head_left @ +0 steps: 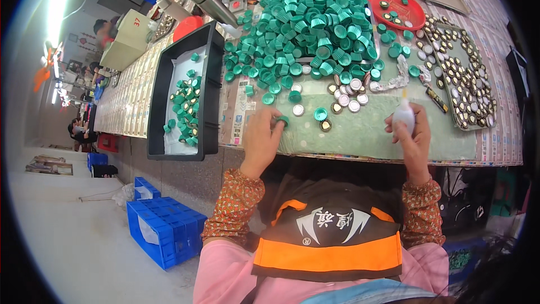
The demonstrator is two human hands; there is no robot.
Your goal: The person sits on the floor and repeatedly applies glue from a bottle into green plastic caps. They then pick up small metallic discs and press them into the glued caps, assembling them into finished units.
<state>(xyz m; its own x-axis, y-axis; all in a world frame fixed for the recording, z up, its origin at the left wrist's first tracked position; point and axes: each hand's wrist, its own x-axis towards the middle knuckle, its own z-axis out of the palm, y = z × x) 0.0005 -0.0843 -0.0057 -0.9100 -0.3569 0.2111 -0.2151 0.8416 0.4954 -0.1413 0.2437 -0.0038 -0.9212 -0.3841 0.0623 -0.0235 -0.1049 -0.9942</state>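
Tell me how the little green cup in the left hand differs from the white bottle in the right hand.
The green cup is small and short, while the white bottle is clearly bigger, with a rounded body and narrow tip. The green cup sits at the fingertips of the left hand; the white bottle is wrapped in the fingers of the right hand. Both are held in bare hands.
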